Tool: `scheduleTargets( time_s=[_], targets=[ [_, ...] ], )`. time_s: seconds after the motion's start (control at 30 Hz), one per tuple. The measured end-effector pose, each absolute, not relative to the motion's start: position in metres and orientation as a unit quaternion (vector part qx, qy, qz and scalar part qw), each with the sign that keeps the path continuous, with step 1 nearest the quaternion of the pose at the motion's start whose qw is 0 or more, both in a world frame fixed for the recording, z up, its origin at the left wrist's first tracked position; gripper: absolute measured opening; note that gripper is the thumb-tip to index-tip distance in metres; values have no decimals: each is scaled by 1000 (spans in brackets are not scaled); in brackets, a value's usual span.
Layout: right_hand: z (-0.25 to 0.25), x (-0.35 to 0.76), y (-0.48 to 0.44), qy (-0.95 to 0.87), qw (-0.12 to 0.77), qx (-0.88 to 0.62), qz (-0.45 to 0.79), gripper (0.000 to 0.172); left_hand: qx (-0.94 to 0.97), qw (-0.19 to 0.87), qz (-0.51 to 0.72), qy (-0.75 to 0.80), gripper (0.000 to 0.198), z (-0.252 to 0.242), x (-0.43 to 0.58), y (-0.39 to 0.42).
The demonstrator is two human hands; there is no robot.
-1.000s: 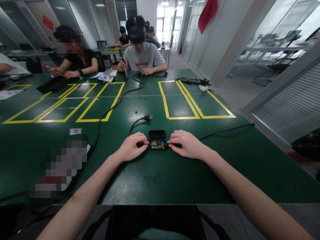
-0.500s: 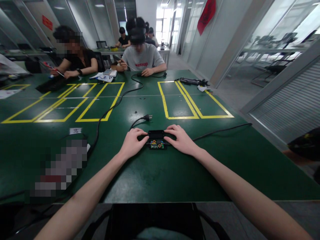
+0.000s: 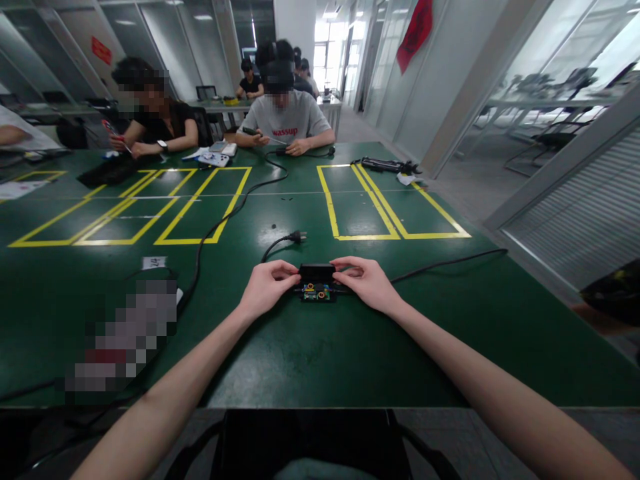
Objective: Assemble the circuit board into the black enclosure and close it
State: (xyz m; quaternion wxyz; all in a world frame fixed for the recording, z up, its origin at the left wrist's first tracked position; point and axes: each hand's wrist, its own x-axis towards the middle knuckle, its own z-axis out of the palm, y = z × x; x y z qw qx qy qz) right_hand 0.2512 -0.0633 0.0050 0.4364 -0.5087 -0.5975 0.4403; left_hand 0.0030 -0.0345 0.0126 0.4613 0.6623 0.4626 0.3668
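Pinching blk cover [image 3: 317, 271]: L hand [image 3: 269, 289], R hand [image 3: 369, 287] | blk case [image 3: 333, 299]: PCB [image 3: 315, 291] inside

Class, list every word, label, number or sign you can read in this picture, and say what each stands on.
"wassup": in red on the grey shirt of the person across the table.
"24", as far as it can be read: on the small white tag on the table, at left.
Too blurred to read: any writing on the red banner and the red sign.
Pixelated, unreadable: the object below the tag.
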Motion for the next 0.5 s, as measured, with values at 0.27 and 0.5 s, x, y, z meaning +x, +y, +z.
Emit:
scheduleTargets(
  time_s=[0.27,0.5],
  targets=[
    [8,250,-65,-600,426,-514,440,31,649,484,359,464,24,15,0,-34],
    [5,250,-66,-618,437,-490,432,29,653,483,353,464,26,16,-2,-34]
  ],
)
